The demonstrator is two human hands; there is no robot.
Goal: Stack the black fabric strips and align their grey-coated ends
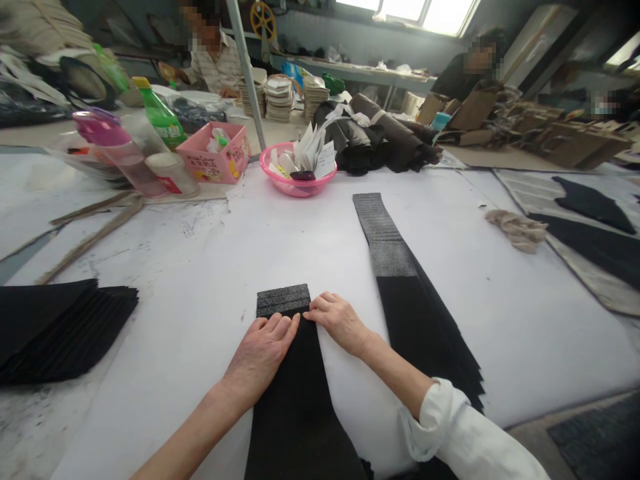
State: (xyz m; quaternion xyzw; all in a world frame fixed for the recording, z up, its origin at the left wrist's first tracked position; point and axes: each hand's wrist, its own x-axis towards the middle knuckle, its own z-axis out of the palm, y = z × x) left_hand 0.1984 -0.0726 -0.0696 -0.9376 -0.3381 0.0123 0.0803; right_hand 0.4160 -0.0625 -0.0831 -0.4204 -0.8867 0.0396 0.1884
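Note:
A long black strip of sheet material (295,400) runs away from me on the white table, its far end crossed by a grey speckled band (283,300). My left hand (265,350) lies over the strip just below that band, fingers curled and pressed on its surface. At the strip's right edge, the fingers of my right hand (337,321) are closed on the corner by the band. Both hands' fingertips nearly meet. To the right, a fanned stack of similar black strips (420,313) has its grey speckled ends stepped one behind another.
Left lies a pile of black sheets (55,330). Farther back stand a pink basin (300,187) with paper tags, a pink box (215,153), a green bottle (161,117) and a pink-lidded bottle (117,153). A crumpled beige cloth (517,230) lies right. Two people sit beyond.

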